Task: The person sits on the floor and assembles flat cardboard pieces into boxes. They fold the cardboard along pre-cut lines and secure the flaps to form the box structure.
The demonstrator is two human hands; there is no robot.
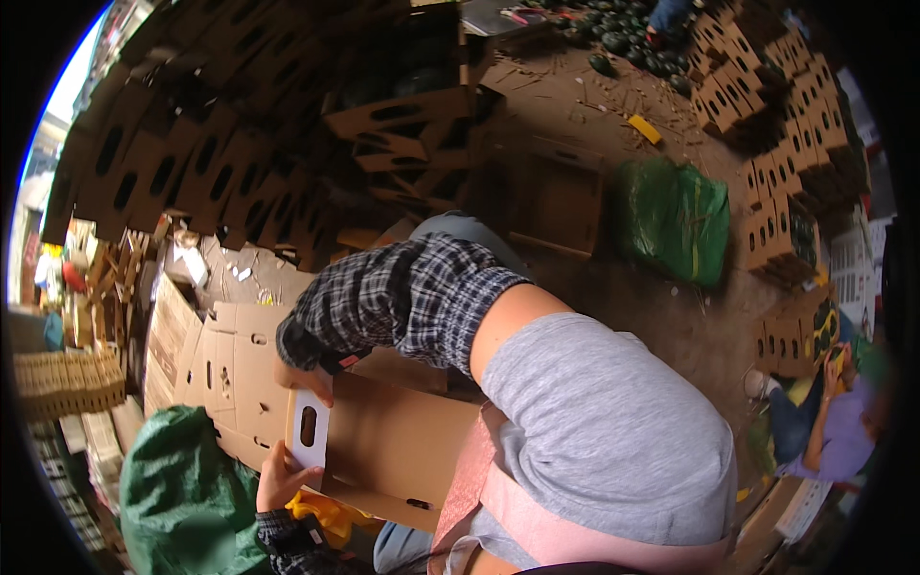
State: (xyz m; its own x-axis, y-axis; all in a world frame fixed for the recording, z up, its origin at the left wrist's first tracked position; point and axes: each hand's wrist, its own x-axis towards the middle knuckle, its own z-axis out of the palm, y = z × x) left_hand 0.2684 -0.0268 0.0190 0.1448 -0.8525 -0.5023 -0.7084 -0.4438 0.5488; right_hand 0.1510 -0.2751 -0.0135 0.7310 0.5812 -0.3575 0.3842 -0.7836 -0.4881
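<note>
An open brown cardboard box (398, 436) lies in front of me, its inside showing bare cardboard. Its near-left end has a white panel (318, 448) with an oval hand hole. My right hand (305, 380), below a black-and-white plaid sleeve, is closed on the upper edge of that panel. Lower down, my left hand (280, 477) pinches the panel's other end, thumb on the white face. A yellow cloth or bag (335, 517) shows under the box's lower side.
Flat cardboard blanks (230, 374) and a green sack (182, 479) lie at left. Stacked boxes (163, 163) fill the upper left. Another green sack (676, 220) and an open box (556, 196) stand beyond me. Dark green round produce (613, 40) lies far off; a seated person (834, 412) works at right.
</note>
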